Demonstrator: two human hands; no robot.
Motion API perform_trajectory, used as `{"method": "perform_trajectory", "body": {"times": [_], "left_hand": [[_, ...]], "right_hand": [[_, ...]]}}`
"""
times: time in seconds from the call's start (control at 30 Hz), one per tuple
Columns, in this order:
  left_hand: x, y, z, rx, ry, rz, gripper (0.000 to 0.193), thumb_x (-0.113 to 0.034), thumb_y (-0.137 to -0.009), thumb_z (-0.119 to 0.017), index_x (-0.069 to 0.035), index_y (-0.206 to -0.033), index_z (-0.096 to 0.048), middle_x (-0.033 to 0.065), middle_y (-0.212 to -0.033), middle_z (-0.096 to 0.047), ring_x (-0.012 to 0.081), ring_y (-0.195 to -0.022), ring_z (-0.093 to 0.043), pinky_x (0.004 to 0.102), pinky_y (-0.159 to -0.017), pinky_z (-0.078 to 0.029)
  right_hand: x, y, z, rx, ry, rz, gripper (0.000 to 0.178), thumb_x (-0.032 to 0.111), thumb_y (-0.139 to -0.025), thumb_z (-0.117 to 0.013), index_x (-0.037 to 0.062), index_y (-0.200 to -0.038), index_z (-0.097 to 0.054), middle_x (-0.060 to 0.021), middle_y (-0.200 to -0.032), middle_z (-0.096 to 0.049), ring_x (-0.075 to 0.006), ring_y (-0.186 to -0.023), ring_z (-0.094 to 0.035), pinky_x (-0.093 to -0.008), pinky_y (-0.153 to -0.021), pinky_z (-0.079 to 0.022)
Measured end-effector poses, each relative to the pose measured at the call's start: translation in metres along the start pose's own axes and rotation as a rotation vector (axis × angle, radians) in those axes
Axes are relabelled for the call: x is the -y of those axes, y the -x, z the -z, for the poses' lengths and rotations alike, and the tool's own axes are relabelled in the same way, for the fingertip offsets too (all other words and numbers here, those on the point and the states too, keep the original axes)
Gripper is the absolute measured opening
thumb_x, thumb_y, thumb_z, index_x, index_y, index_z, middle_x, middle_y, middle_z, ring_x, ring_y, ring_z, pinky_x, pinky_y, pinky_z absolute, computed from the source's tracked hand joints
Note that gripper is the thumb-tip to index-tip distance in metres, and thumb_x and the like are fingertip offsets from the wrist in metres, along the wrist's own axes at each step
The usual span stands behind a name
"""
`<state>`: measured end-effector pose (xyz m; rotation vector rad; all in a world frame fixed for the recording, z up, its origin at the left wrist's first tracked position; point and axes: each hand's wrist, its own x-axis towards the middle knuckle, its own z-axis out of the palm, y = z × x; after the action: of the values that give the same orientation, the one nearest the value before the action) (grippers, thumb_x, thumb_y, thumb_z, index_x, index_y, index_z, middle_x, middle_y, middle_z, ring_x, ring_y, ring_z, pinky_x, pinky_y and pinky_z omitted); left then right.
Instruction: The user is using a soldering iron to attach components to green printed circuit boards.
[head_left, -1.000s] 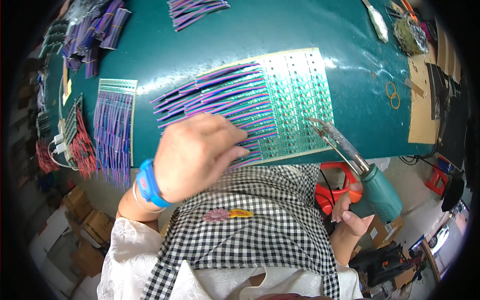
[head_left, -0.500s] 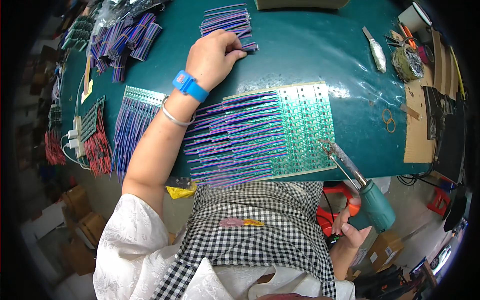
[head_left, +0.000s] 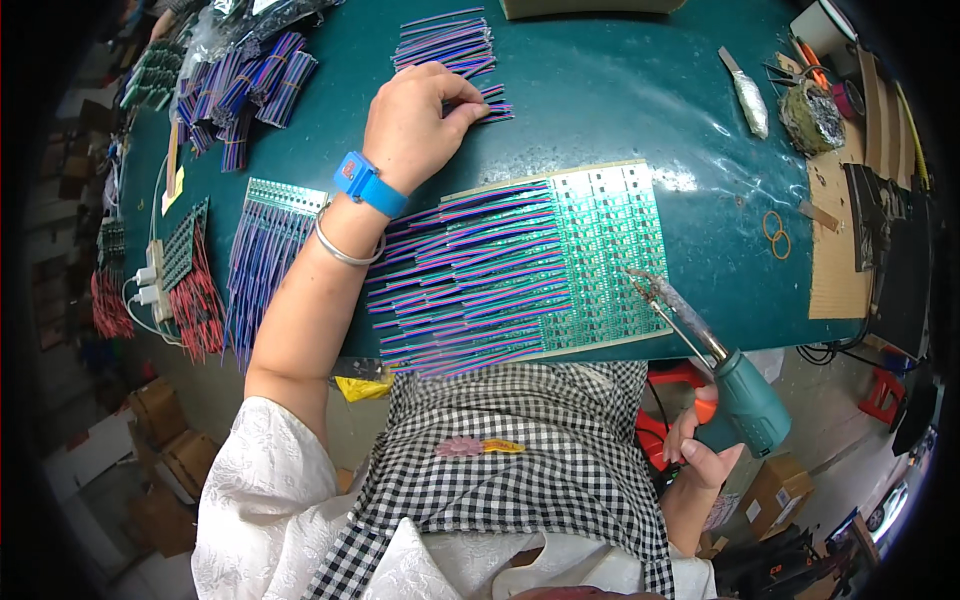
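My left hand (head_left: pixel 418 118), with a blue strap on its wrist, pinches a few short ribbon wires (head_left: pixel 497 111) just below a loose pile of the same wires (head_left: pixel 447 42). The green soldering gun (head_left: pixel 752 400) is in my right hand (head_left: pixel 700 455), whose fingers curl by its orange trigger. Its metal tip (head_left: pixel 640 277) hovers over or touches the green circuit-board panel (head_left: pixel 615 215); I cannot tell which. Rows of purple, blue and pink ribbon wires (head_left: pixel 480 270) lie across the panel's left part and stick out past its left edge.
Bundled wires (head_left: pixel 240 85) lie at the far left. Another wired panel (head_left: pixel 275 215) and boards with red wires (head_left: pixel 190 270) rest on the left. To the right are a foil-wrapped knife (head_left: pixel 748 98), rubber bands (head_left: pixel 776 236), a foil-topped roll (head_left: pixel 812 122) and cardboard (head_left: pixel 838 270).
My left hand has drawn slightly toward me, pulling the pinched wires away from the pile. The soldering gun's tip has shifted a little left and farther over the panel.
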<state>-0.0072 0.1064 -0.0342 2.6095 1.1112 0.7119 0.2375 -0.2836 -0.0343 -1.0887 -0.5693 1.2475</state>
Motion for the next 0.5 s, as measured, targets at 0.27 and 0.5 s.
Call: {"method": "perform_trajectory", "body": {"times": [0.27, 0.5], "left_hand": [[-0.006, -0.002, 0.004, 0.078, 0.070, 0.125, 0.016, -0.012, -0.077, -0.082, -0.004, -0.086, -0.072, 0.0055, -0.079, -0.068, 0.0164, -0.070, -0.064, 0.0285, -0.065, -0.051], [-0.068, 0.016, 0.028, 0.061, 0.292, -0.050, 0.016, -0.001, -0.079, -0.076, -0.004, -0.095, -0.077, 0.0102, -0.078, -0.070, 0.0183, -0.070, -0.066, 0.0270, -0.065, -0.050]], "right_hand": [[-0.003, 0.002, -0.001, -0.021, -0.008, -0.010, 0.063, 0.001, -0.075, -0.064, -0.0115, -0.132, -0.039, -0.0096, -0.066, -0.050, -0.0158, -0.045, -0.051, -0.0300, -0.040, -0.048], [-0.004, 0.004, 0.002, -0.015, 0.009, 0.009, 0.063, 0.003, -0.076, -0.066, -0.0122, -0.131, -0.040, -0.0093, -0.066, -0.050, -0.0157, -0.044, -0.050, -0.0305, -0.039, -0.047]]}}
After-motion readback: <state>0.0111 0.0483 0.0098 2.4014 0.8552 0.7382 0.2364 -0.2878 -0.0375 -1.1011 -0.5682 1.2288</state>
